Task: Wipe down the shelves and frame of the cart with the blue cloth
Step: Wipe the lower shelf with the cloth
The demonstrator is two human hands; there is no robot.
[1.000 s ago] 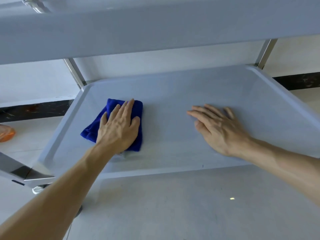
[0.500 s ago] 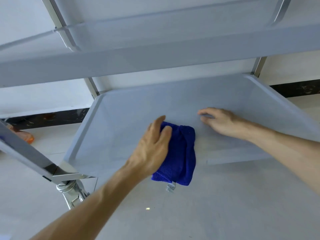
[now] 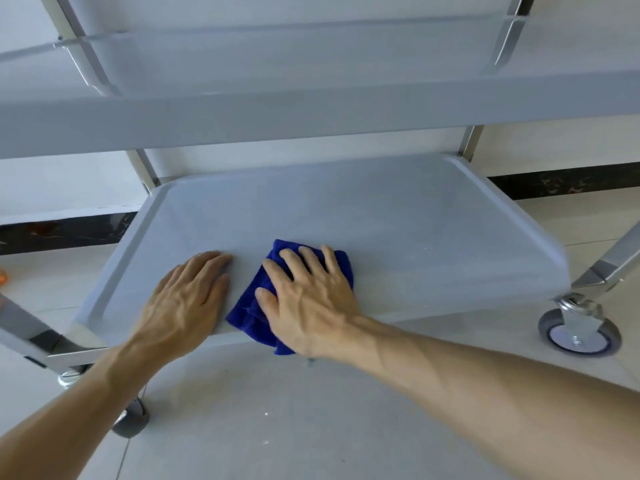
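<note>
The right hand (image 3: 311, 299) lay flat with fingers spread, palm pressing the blue cloth (image 3: 252, 308) onto the bottom shelf (image 3: 415, 237) of the cart. The cloth, bunched and folded, sat near the shelf's front edge, its lower corner hanging just over the lip; it showed beyond the fingertips and to the left of the thumb. The hand pinned the cloth from above and did not close around it. Just beside it, the left hand (image 3: 187, 299) rested palm down on the bare shelf, fingers together and extended, gripping nothing; its little-finger side came close to the cloth, though whether they touched could not be told.

Both bare forearms reached in from the lower edge of the view. The pale grey shelf had a raised rim and rounded corners. Above it ran the front edge of a second shelf (image 3: 311, 119), with metal uprights (image 3: 143, 169) behind. At right a grey castor (image 3: 578, 332) stood on the tiled floor (image 3: 311, 427) beneath a shiny frame leg (image 3: 616, 261); at left another wheel (image 3: 131, 422) was partly hidden by the left forearm. A dark skirting strip (image 3: 561, 181) lined the wall.
</note>
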